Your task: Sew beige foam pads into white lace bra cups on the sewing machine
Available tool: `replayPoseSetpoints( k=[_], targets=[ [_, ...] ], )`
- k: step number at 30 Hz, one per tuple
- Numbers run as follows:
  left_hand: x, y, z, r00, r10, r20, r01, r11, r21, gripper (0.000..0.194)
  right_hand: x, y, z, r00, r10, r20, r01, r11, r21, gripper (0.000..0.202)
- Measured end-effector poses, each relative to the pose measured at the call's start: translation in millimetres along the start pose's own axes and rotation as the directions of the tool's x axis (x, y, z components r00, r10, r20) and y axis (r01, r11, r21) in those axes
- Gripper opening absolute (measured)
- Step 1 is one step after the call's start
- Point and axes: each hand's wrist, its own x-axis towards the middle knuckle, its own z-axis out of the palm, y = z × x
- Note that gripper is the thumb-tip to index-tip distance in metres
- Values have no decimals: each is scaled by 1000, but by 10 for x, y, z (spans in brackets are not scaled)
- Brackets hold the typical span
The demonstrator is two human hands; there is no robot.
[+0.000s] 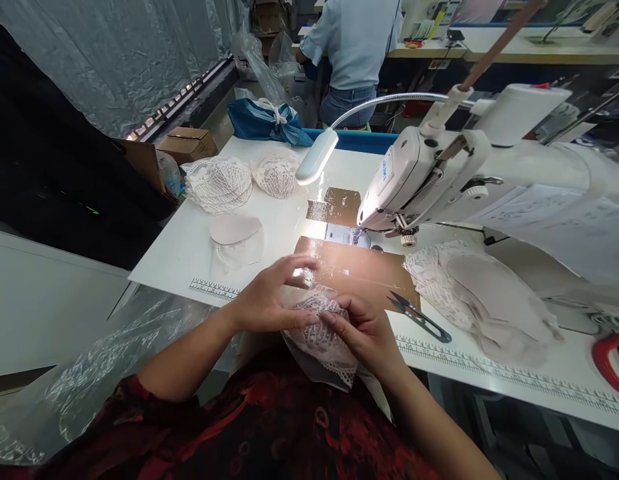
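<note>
A lace bra cup [325,333] in pale pinkish white is held at the table's front edge, above my lap. My right hand [365,328] pinches its upper edge between thumb and fingers. My left hand [274,293] is on the cup's other side, its thumb lying against the lace and its fingers stretched out and apart over brown tape. Just right of my right hand lie black thread snips [420,317]. Beyond both hands stands the white sewing machine [419,180], its needle area lit by a small lamp [317,157].
Stacked lace cups [219,183] and another lace pile [277,175] sit at the back left. A smooth cup piece [236,230] lies nearer. More lace and fabric pieces [489,293] are heaped at right, near a red-handled tool [609,360]. A person [358,47] sits ahead.
</note>
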Motion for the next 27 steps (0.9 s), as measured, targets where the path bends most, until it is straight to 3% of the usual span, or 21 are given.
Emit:
replayPoseSetpoints(
  k=[3, 7, 17, 27],
  targets=[
    [51, 34, -5, 978, -98, 185, 99, 995, 3, 34, 13, -25, 10, 995, -93, -39, 87, 987, -132, 13],
    [57, 16, 57, 960, -136, 246, 143, 990, -13, 29, 36, -33, 10, 970, -193, -150, 147, 951, -273, 10],
    [125, 41, 51, 966, -138, 218, 162, 982, -96, 32, 74, -59, 4, 967, -114, -228, 49, 961, -272, 15],
    [195, 70, 135, 983, -105, 149, 107, 994, -8, 28, 71, 16, -41, 970, -62, -236, 3, 970, -242, 18]
  ],
)
